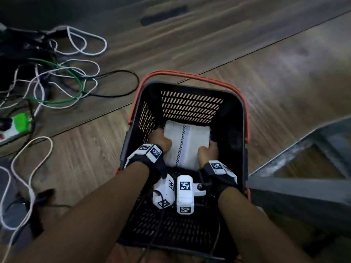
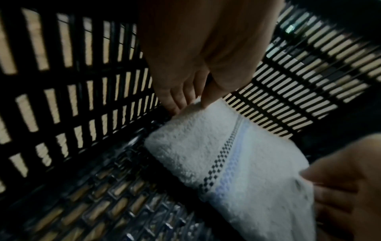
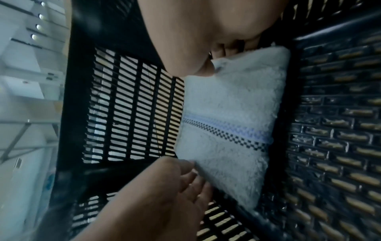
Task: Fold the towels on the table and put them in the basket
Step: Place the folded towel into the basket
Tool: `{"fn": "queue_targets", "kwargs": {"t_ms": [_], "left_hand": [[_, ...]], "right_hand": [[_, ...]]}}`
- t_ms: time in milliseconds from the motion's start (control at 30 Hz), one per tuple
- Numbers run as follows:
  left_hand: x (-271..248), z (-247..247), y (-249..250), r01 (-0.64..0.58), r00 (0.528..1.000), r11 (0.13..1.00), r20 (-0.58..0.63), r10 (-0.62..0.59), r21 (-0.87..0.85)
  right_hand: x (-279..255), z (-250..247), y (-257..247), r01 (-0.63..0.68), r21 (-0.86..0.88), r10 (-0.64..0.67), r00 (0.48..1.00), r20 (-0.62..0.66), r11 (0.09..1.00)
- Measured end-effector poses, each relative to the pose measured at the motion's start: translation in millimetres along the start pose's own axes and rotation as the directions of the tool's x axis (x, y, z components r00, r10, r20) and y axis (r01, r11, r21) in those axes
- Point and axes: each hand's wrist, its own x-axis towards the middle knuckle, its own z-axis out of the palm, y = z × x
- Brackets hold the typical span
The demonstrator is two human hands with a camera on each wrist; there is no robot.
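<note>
A folded white towel (image 1: 187, 144), marked by a checkered dark stripe beside a pale blue band, sits inside the black slatted basket (image 1: 235, 133), toward its far end at 12 o'clock, with the dark mesh floor visible beneath it. The left hand (image 1: 160, 142) holds the towel's 9 o'clock edge: in the left wrist view its thumb lies on top of the fold and its fingers (image 2: 179, 99) tuck under the edge, pinching the cloth. The right hand (image 1: 208, 153) holds the 3 o'clock edge; in the right wrist view its thumb presses the top of the towel while its fingers (image 3: 228, 48) curl beneath, clamped on the fabric. Whether the towel rests fully on the basket floor or is held just above it cannot be told. Both wrists carry black straps with white marker-tagged camera blocks (image 1: 185, 194) that hang between the forearms at 6 o'clock. The basket has a red handle (image 1: 191, 75) folded down along its rim and stands on a wood-grain floor (image 1: 266, 63). Well apart at 9 to 10 o'clock lies a tangle of white, green and black cables (image 1: 62, 82) near a power strip (image 1: 17, 126). A grey metal frame (image 1: 296, 188) runs past the basket at 3 o'clock.
</note>
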Motion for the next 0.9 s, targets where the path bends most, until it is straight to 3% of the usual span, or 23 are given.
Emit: {"fn": "queue_targets", "kwargs": {"t_ms": [67, 133, 233, 333, 533, 600, 700, 800, 900], "left_hand": [[3, 7, -4, -0.084, 0.992, 0.996, -0.098, 0.081, -0.026], [2, 16, -10, -0.257, 0.949, 0.966, -0.182, 0.256, 0.017], [1, 34, -21, -0.439, 0.847, 0.816, -0.130, 0.516, 0.376], [11, 53, -34, -0.437, 0.830, 0.660, -0.009, 0.558, 0.611], [29, 76, -52, -0.433, 0.789, 0.679, -0.115, 0.603, 0.592], [28, 75, -50, -0.423, 0.795, 0.671, -0.107, 0.598, 0.609], [18, 62, -42, -0.413, 0.850, 0.667, 0.001, 0.526, 0.621], [-5, 34, -27, -0.402, 0.912, 0.644, 0.225, 0.341, 0.651], [-43, -11, 0, -0.394, 0.911, 0.623, 0.379, 0.165, 0.676]], "right_hand": [[6, 5, 1, 0.075, -0.028, -0.076, 0.997, -0.021, 0.997], [5, 7, 5, 0.229, -0.179, -0.244, 0.967, -0.070, 0.957], [2, 14, 18, 0.427, -0.562, -0.522, 0.853, -0.011, 0.709], [12, 23, 39, 0.444, -0.741, -0.555, 0.824, 0.116, 0.504], [33, 35, 60, 0.473, -0.798, -0.668, 0.734, 0.123, 0.373], [31, 34, 58, 0.469, -0.804, -0.644, 0.751, 0.146, 0.365], [24, 25, 44, 0.473, -0.782, -0.504, 0.830, 0.239, 0.407], [12, 7, 16, 0.416, -0.771, -0.239, 0.909, 0.341, 0.483], [-19, -20, -21, 0.392, -0.776, -0.093, 0.912, 0.400, 0.494]]}}
